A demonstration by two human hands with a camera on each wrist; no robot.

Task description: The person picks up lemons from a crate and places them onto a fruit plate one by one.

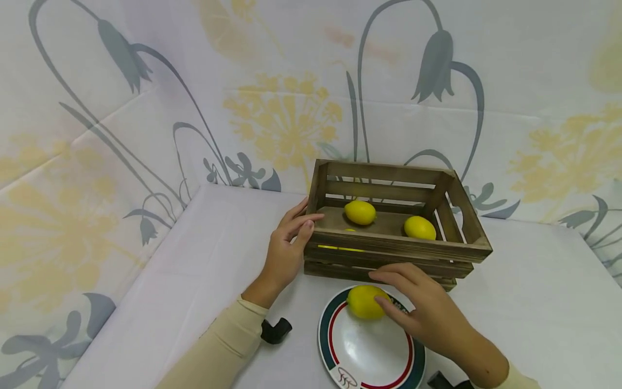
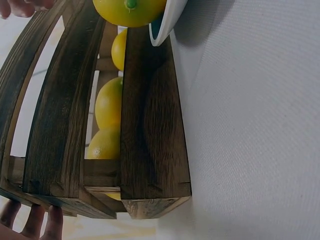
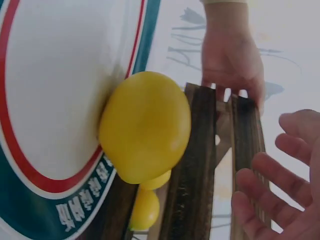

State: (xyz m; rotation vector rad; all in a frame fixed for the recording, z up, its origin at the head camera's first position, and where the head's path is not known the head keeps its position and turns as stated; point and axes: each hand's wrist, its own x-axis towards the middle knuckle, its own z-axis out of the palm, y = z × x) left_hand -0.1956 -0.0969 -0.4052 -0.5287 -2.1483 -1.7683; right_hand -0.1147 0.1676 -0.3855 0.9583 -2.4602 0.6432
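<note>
My left hand [image 1: 286, 246] holds the left end of a slatted brown wooden crate [image 1: 398, 243], its thumb and a finger at the top rim. In the left wrist view, fingertips [image 2: 52, 220] press against the crate's end. My right hand [image 1: 427, 308] hovers over the plate's right side with fingers spread and slightly bent, holding nothing. A yellow lemon [image 1: 366, 302] lies on the plate's far rim, overlapped by the right thumb in the head view. The round plate [image 1: 371, 351] is white with green and red bands. Lemons [image 1: 360, 213] lie inside the crate.
Another lemon [image 1: 420, 228] sits toward the crate's right end. More yellow shows between the front slats. A white cloth [image 1: 534, 313] covers the table, and flower-printed cloth [image 1: 291, 108] hangs behind. A black wrist-worn piece [image 1: 276, 330] shows by the left sleeve.
</note>
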